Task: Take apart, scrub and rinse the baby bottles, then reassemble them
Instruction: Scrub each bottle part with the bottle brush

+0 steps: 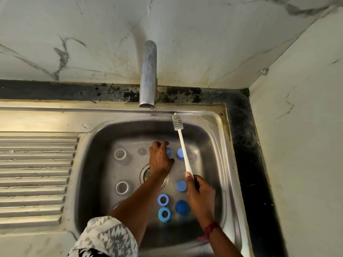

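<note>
Sink (220, 127), stainless steel, set in a dark worktop (246, 145), with a ribbed drainboard (37, 173) on its left and a tap (148, 75) over the far edge. Basin contents: two clear bottle bodies (120, 154) (122, 187) standing upright on the left; one clear teat (142, 151) near the far side; two blue collar rings (163, 199) (164, 214) side by side on the near right; three blue caps (181, 153) (181, 186) (182, 206) in a row down the right. My left hand (159, 160) reaches over the drain (144, 172), fingers curled over another blue piece (168, 151); whether they grip it I cannot tell. My right hand (200, 193) holds the bottle brush (181, 141), fingers wrapped round the white handle's lower end, the bristle head raised toward the tap.
</note>
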The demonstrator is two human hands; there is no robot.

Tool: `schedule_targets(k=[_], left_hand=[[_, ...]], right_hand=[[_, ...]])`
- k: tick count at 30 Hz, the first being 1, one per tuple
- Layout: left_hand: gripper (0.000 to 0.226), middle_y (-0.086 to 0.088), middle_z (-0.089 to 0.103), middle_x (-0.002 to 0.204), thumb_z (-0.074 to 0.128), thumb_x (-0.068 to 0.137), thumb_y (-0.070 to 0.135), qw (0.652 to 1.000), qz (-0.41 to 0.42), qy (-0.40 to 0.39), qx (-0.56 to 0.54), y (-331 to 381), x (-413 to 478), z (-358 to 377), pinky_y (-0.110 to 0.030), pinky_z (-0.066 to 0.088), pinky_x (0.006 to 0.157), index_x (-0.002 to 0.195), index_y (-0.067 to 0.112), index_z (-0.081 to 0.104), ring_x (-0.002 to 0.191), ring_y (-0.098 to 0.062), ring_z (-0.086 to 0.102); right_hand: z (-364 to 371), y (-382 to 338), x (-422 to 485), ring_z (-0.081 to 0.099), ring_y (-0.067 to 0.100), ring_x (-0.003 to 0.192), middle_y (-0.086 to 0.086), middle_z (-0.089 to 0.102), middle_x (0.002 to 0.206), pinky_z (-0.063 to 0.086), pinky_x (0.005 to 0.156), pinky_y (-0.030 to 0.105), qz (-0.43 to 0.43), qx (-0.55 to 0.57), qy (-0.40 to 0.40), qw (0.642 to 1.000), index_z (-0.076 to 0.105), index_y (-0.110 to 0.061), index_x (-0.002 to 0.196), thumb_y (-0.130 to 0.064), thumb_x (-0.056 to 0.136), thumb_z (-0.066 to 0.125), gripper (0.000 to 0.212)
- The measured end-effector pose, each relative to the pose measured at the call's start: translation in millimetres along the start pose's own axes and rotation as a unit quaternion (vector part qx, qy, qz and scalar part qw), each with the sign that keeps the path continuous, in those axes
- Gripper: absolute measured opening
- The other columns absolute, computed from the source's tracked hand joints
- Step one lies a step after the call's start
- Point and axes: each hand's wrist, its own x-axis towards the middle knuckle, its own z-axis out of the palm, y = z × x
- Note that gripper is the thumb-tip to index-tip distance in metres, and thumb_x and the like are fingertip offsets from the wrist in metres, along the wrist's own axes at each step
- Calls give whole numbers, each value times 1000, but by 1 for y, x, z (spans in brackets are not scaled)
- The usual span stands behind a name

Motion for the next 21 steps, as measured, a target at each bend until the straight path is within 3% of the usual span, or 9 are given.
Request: schedule_targets(k=[5, 8, 11, 13, 18, 21], left_hand=[[76, -7, 52, 133, 86, 74, 30, 992, 107, -62, 21, 17, 0, -1, -38, 52, 95, 140, 18, 51, 117, -27, 53], [58, -7, 56, 124, 83, 77, 25, 991, 106, -69, 44, 30, -1, 1, -36, 52, 89, 130, 16, 60, 111, -28, 56], [38, -6, 60, 115, 75, 83, 20, 992, 97, -55, 56, 36, -3, 4, -23, 43, 79, 119, 14, 65, 103, -25, 60], [31, -7, 62, 110, 74, 83, 20, 993, 96, -48, 40, 38, -5, 3, -23, 40, 75, 113, 12, 68, 99, -26, 62], [48, -3, 65, 109, 83, 76, 30, 996, 79, -30, -35, 35, -8, -5, -26, 43, 74, 117, 14, 62, 94, -22, 62], [45, 2, 59, 92, 84, 74, 22, 992, 64, -36, -101, 34, -18, -18, -24, 39, 63, 103, 14, 50, 78, -18, 53]], right_hand=[[0, 8, -7, 50, 4, 48, -3, 55, 51, 43, 51, 23, -10, -17, 23, 1000, 60, -21, 64, -55, 86, 55, 41], [-1, 12, -10, 51, 9, 48, -1, 55, 51, 46, 50, 32, -13, -31, 50, 998, 61, -20, 63, -67, 79, 49, 51], [-3, 14, -10, 50, 6, 48, -5, 55, 51, 44, 50, 28, -16, -24, 60, 998, 61, -20, 64, -68, 79, 48, 52], [-4, 12, -10, 51, 6, 48, -6, 57, 51, 45, 51, 28, -14, -28, 62, 998, 62, -20, 64, -70, 77, 47, 54], [-6, 7, -13, 53, 9, 50, -5, 56, 51, 47, 53, 34, 1, -32, 61, 998, 60, -22, 64, -71, 78, 46, 53], [-7, 2, -17, 53, 7, 50, -6, 56, 51, 46, 53, 32, -3, -31, 60, 998, 60, -24, 63, -63, 85, 50, 46]])
